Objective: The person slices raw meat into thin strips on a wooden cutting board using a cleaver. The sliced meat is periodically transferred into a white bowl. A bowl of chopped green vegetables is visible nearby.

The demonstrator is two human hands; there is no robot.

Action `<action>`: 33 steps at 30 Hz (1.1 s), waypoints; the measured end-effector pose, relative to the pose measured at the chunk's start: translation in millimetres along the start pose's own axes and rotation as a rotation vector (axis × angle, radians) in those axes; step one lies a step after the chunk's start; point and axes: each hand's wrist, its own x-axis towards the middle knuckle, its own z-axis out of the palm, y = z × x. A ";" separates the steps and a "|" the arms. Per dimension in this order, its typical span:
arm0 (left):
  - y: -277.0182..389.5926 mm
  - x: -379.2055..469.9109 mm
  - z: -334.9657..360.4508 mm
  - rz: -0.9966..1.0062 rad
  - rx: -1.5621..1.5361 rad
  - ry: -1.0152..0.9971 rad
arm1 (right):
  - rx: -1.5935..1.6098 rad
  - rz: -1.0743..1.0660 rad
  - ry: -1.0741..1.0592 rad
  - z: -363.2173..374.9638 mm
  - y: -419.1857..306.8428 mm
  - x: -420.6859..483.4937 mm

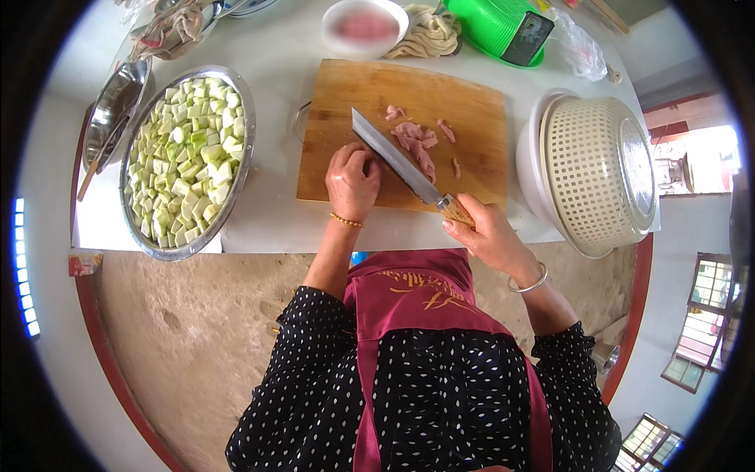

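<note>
My right hand grips the wooden handle of a kitchen knife. Its broad steel blade runs slantwise up and left over a wooden cutting board. My left hand is curled on the board's near left part, close beside the blade. A bit of raw meat seems pinched under its fingers, mostly hidden by them and the knife. Sliced raw meat lies in a small heap right of the blade. Loose strips and a small scrap lie around it.
At left stand an oval metal tray of diced green vegetable and a metal bowl. A white bowl and a cloth sit behind the board. An upturned colander is at right, a phone against a green basket.
</note>
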 end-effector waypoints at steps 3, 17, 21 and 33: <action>0.1 -0.6 1.0 0.002 0.011 0.005 | -0.013 -0.024 0.002 0.0 0.1 0.7; -2.5 2.6 2.8 -0.009 0.014 -0.056 | -0.035 0.121 -0.062 -2.3 -17.4 22.6; -4.1 1.5 2.6 -0.009 0.014 -0.030 | 0.039 0.071 -0.023 9.7 -2.4 31.5; -1.0 6.2 4.2 0.013 0.065 -0.026 | 0.350 0.206 0.008 9.6 5.4 26.1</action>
